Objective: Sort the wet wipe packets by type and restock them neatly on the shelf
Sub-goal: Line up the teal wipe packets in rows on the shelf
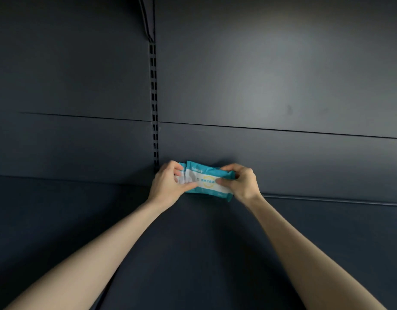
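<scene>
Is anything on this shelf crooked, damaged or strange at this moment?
Only small things. The front packet, held by the left hand and right hand at the back of the shelf, tilts, its right end lower. The rear packet peeks out on its left, not flush. No tear or spill shows.

The scene is dim. A soft pale sheen on the back panel (271, 70), far right, suggests light from above, perhaps behind the person. The left side and corners fall darker. Wide-angle distortion curves the shelf (59, 209) edges. Print on the teal packet (207, 183) looks soft.
</scene>
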Demonstrator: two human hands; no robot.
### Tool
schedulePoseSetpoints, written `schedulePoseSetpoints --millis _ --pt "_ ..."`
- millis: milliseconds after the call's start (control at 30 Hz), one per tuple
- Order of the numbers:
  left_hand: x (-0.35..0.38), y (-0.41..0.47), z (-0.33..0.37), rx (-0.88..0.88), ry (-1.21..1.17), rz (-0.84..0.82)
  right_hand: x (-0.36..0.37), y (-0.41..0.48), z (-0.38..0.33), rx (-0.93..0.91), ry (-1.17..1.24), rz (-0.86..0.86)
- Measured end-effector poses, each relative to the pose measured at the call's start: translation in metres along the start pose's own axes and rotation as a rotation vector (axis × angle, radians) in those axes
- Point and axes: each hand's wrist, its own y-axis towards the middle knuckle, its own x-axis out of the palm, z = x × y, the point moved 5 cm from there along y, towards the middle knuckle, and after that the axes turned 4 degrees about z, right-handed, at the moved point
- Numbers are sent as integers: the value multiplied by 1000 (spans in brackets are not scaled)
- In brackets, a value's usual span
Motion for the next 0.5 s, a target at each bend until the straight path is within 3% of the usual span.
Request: schedulePoseSetpoints --millis 100,233,500 --pt "11 -1 -2 -38 -47 -92 16 -3 -2 -57 -113 -22" --pt "12 0 -8 -2 21 33 20 -4 -8 -131 -186 -53" --pt "10 9 4 284 395 106 22 1 -11 -270 -452 -24"
